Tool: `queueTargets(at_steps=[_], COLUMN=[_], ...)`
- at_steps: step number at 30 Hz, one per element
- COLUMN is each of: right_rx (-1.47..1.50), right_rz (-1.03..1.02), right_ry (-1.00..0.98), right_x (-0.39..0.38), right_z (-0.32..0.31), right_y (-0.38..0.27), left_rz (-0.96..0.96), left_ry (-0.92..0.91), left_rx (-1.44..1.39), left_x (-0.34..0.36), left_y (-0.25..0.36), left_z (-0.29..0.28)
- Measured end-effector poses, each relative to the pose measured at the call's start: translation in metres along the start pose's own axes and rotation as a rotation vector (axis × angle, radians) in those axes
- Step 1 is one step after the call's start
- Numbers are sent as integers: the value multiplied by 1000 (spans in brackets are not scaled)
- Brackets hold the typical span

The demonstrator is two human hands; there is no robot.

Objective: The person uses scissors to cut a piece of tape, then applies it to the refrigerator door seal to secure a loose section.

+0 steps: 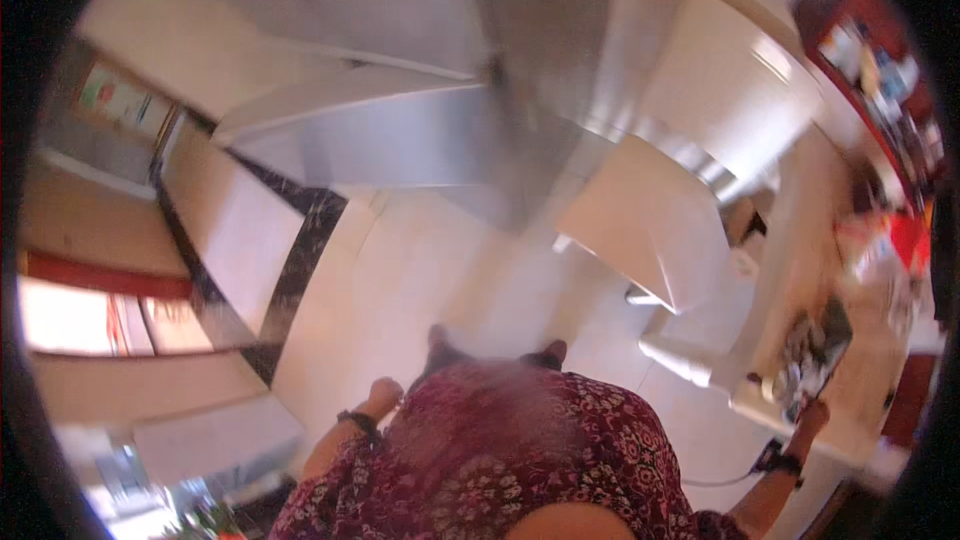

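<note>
The picture is blurred by motion. My left hand hangs at my side above the pale floor tiles, fingers curled in, with nothing seen in it; a dark band sits on its wrist. My right hand reaches out to the right and rests at the edge of a pale counter, just below a dark cluttered patch on that counter. Whether it grips anything is too blurred to tell. A maroon flowered garment fills the lower middle, with my feet showing beyond it.
A large steel-grey appliance stands ahead. White cabinet fronts jut out on the right, and a white unit with dark stone trim stands on the left. Colourful clutter crowds the far right counter.
</note>
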State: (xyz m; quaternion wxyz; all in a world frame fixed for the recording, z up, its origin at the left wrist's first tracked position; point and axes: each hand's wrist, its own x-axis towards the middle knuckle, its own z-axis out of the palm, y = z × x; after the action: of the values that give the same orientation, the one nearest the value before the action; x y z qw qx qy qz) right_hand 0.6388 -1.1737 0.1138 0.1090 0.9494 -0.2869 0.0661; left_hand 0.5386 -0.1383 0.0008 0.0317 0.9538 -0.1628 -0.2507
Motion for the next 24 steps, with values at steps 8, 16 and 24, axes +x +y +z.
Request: queueTargets(at_steps=[8, 16, 24], right_rx=[1436, 1616, 1749], right_rz=[721, 703, 583], right_ry=[-187, -219, -744], right_x=[-39, -110, -169], right_z=[-152, -275, -325], right_y=[-158, -268, -415], left_rz=[-180, -394, -595], left_ry=[32, -163, -114], left_rx=[-168, -187, -450], left_x=[-38, -110, -137], left_y=[-48, -138, -233], left_z=[71, 85, 42])
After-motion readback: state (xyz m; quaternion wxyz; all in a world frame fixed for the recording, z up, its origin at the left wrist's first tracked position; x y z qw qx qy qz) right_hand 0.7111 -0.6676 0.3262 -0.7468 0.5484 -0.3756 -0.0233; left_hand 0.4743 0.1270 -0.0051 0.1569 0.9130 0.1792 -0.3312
